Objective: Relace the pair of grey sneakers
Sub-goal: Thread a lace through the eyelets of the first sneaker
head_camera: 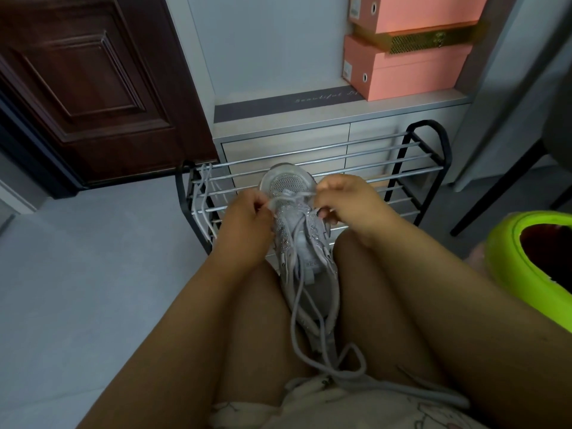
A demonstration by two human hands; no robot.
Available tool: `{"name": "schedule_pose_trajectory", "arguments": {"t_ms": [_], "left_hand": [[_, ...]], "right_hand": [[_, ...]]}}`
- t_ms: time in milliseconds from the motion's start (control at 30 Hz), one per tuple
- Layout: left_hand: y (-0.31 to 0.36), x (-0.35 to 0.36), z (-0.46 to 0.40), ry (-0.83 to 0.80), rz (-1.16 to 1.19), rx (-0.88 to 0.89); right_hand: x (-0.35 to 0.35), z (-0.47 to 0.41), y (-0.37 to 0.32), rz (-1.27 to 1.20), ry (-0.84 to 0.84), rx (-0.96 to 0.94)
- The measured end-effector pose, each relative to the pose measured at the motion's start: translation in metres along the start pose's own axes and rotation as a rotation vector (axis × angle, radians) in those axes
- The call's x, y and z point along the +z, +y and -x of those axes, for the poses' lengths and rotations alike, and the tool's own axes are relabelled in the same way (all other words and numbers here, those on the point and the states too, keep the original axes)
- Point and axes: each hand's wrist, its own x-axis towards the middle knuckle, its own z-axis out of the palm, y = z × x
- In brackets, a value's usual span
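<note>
A grey sneaker (pixel 305 243) lies between the person's knees, toe toward 12 o'clock. The left hand (pixel 247 224) and right hand (pixel 346 205) each pinch the grey shoelace (pixel 294 196) near the toe. A spare lace (pixel 201 196) hangs on the shoe rack (pixel 430 156) at 10 o'clock.

Dim indoor light, soft focus, wide-angle edge distortion

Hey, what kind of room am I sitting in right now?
Most likely a home entryway: a dark wooden door stands at left, a metal shoe rack sits in front of a low cabinet, and pink shoe boxes are stacked on top of that cabinet.
</note>
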Motion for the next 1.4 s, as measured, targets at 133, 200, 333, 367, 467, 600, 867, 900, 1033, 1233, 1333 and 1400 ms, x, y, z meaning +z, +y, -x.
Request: {"name": "schedule_pose_trajectory", "arguments": {"t_ms": [133, 200, 333, 367, 467, 600, 867, 900, 1033, 1233, 1333, 1400], "left_hand": [[-0.007, -0.001, 0.0, 0.0, 0.407, -0.174], [-0.005, -0.002, 0.001, 0.002, 0.46, -0.159], [-0.005, -0.003, 0.003, 0.008, 0.202, -0.009], [-0.006, -0.004, 0.003, 0.019, 0.165, 0.013], [-0.01, -0.006, 0.005, 0.077, 0.283, -0.06], [-0.008, -0.006, 0.006, 0.054, 0.569, -0.12], [0.005, -0.011, 0.003, -0.111, 0.299, -0.024], [0.006, -0.012, 0.002, -0.105, 0.143, 0.025], [0.006, -0.014, 0.002, -0.101, -0.057, 0.117], [0.004, -0.018, -0.004, 0.159, 0.127, 0.021], [0.002, -0.015, -0.003, 0.224, 0.032, 0.087], [0.001, -0.012, -0.003, 0.215, -0.004, 0.095]], "right_hand": [[-0.009, -0.004, 0.008, -0.624, -0.169, 0.244], [-0.008, -0.005, 0.01, -0.675, -0.221, 0.227], [-0.002, -0.005, 0.013, -0.344, -0.139, 0.099], [-0.002, -0.006, 0.014, -0.333, -0.114, 0.09], [-0.008, -0.011, 0.014, -0.509, -0.044, 0.16], [-0.008, -0.012, 0.016, -0.649, -0.048, 0.248], [-0.008, -0.01, 0.018, -0.592, -0.173, 0.182], [-0.006, -0.009, 0.018, -0.552, -0.177, 0.163], [-0.006, -0.009, 0.019, -0.493, -0.144, 0.13], [-0.005, -0.01, 0.014, -0.484, -0.09, 0.182], [-0.006, -0.01, 0.013, -0.569, -0.038, 0.253], [-0.006, -0.011, 0.013, -0.571, 0.028, 0.259]]}}
